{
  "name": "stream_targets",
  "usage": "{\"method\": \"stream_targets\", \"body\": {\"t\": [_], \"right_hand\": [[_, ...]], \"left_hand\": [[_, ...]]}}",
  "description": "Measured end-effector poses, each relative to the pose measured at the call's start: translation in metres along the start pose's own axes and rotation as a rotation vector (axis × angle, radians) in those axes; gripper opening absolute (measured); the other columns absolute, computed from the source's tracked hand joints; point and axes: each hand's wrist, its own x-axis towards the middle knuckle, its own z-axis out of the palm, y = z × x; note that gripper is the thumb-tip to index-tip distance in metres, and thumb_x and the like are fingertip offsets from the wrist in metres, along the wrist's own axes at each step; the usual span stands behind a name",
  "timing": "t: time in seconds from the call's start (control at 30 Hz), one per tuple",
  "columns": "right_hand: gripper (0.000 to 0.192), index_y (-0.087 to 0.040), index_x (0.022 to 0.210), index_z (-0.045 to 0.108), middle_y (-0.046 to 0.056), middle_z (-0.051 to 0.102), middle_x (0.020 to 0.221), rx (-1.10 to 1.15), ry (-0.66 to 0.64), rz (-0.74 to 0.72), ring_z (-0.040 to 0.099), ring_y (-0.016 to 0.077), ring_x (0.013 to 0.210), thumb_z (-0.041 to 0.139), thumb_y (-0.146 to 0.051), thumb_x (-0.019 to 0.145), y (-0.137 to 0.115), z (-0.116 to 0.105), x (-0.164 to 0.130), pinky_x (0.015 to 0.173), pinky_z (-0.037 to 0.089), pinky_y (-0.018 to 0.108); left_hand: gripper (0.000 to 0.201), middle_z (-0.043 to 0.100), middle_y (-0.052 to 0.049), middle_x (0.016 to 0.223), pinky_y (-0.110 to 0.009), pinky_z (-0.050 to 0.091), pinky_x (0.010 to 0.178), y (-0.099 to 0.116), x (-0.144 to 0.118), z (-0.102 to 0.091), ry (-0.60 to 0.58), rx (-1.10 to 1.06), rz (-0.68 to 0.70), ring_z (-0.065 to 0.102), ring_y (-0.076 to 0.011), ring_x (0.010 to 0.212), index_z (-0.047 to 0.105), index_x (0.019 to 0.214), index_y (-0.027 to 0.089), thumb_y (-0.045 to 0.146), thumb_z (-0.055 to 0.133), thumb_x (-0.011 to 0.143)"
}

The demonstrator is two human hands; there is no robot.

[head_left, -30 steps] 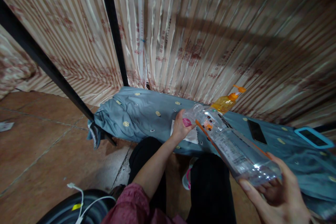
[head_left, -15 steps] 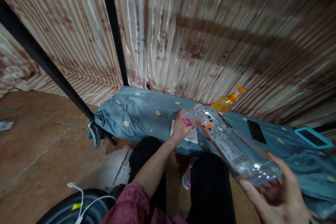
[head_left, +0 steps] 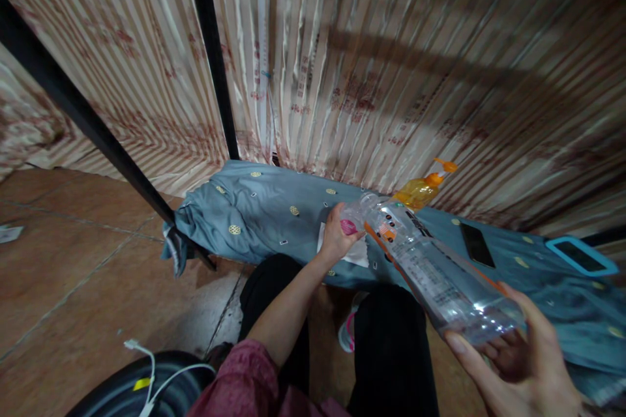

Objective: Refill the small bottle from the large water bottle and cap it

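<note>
My right hand [head_left: 513, 358] grips the base of a clear plastic bottle [head_left: 430, 270] that lies tilted, its open mouth pointing up and left. My left hand [head_left: 337, 234] is closed on a small pink cap [head_left: 348, 227] right beside the bottle's mouth, over a white tissue [head_left: 359, 254] on the blue-grey cloth [head_left: 264, 215]. An orange pump bottle [head_left: 420, 189] stands just behind the clear bottle.
A black phone [head_left: 476, 244] and a device in a blue case [head_left: 581, 255] lie on the cloth at the right. Striped curtains [head_left: 372, 65] hang behind, with a black pole [head_left: 210, 45]. A white cable [head_left: 147, 365] rests on a dark round object at lower left.
</note>
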Motion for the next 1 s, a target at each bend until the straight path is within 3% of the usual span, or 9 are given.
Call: {"method": "stream_targets", "body": {"t": [0.23, 0.77, 1.0], "right_hand": [[0.113, -0.021, 0.151, 0.053, 0.014, 0.067, 0.133, 0.034, 0.0, 0.021, 0.073, 0.0193, 0.091, 0.099, -0.042, 0.05, -0.0014, 0.0013, 0.0009, 0.07, 0.06, 0.017], [0.112, -0.023, 0.151, 0.054, 0.011, 0.07, 0.127, 0.02, -0.004, 0.011, 0.074, 0.0197, 0.091, 0.099, -0.043, 0.051, 0.0008, -0.0012, 0.0018, 0.073, 0.061, 0.018], [0.112, -0.024, 0.153, 0.052, 0.014, 0.068, 0.131, -0.037, -0.008, -0.01, 0.073, 0.0236, 0.091, 0.098, -0.048, 0.053, 0.0055, -0.0042, 0.0022, 0.07, 0.063, 0.026]], "left_hand": [[0.093, 0.061, -0.018, 0.145, -0.057, 0.044, 0.12, -0.0005, -0.0001, 0.0005, 0.0, 0.006, -0.004, 0.058, -0.0377, 0.138, 0.05, 0.144, 0.018, 0.024, 0.097, 0.064], [0.09, 0.062, -0.016, 0.143, -0.058, 0.045, 0.119, -0.0045, -0.0002, 0.0012, 0.009, -0.022, 0.014, 0.059, -0.0376, 0.136, 0.051, 0.142, 0.021, 0.029, 0.096, 0.065], [0.09, 0.062, -0.016, 0.145, -0.057, 0.044, 0.12, -0.0024, -0.0002, 0.0007, 0.009, -0.02, 0.002, 0.058, -0.0379, 0.137, 0.053, 0.142, 0.02, 0.032, 0.097, 0.064]]}}
